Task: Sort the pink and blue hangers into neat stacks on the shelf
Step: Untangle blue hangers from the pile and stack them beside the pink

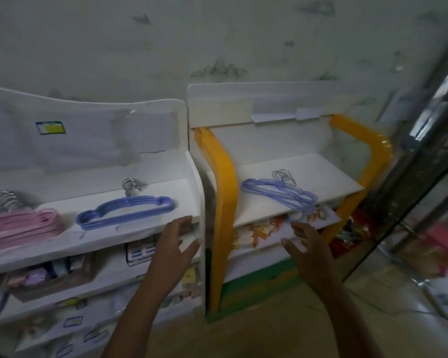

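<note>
Nearest the camera, two bare forearms reach up from the bottom edge toward the shelving. The left hand (175, 241) is in front of the white shelf unit (192, 177), just below the front right corner of its top shelf; its fingers are spread and loosely straight, holding nothing. The right hand (307, 244) is to the right of that unit, in front of the yellow-framed shelf (224, 182), its fingers also spread and empty, the fingertips just under the overhanging end of a loose bunch of blue hangers (279, 192).

On the white shelf unit's top shelf, a tidy blue hanger stack (124, 209) lies flat near the right end, metal hooks pointing to the back. Left of it on the same shelf lies the pink hanger stack (23, 226), cut off by the picture's left edge, hooks also to the back. The loose blue bunch lies askew on the yellow-framed shelf, right of the white unit, one end past the shelf's front edge.
</note>
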A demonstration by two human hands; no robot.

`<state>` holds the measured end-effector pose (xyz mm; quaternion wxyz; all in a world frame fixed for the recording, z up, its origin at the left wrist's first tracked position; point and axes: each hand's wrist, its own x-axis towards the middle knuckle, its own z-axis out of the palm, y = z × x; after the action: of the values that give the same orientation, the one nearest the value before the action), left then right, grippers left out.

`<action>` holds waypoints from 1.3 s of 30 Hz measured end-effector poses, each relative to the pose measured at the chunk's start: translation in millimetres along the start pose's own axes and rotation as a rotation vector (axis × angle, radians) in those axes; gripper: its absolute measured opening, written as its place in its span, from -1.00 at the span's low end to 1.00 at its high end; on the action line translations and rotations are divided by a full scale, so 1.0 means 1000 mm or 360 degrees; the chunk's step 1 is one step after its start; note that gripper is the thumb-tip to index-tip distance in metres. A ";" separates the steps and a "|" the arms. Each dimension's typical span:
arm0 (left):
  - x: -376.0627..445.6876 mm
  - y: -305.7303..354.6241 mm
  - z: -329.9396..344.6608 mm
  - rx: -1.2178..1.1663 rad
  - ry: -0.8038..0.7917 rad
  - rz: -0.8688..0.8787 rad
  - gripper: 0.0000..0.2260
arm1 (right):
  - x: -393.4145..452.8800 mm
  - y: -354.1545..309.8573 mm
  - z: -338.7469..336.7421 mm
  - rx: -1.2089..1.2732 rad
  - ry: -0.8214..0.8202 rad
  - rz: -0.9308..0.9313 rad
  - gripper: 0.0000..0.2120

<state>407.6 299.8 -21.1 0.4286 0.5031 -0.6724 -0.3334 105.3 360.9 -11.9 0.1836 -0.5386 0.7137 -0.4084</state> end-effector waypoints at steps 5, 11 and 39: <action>0.017 0.025 0.041 -0.0015 -0.0110 0.0072 -0.59 | 0.001 0.028 -0.034 -0.0009 0.0101 0.0105 -0.55; 0.053 0.037 0.094 -0.0088 -0.0209 -0.0003 -0.57 | 0.027 0.064 -0.056 -0.0041 0.0132 0.0169 -0.58; 0.263 -0.031 0.257 0.0087 -0.0146 -0.0097 -0.66 | 0.240 0.156 -0.045 -0.0158 0.0052 0.0364 -0.63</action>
<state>151.6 42.5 -90.2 0.3732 0.5190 -0.6844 -0.3506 -107.5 170.8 -64.6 0.1905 -0.4554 0.7927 -0.3577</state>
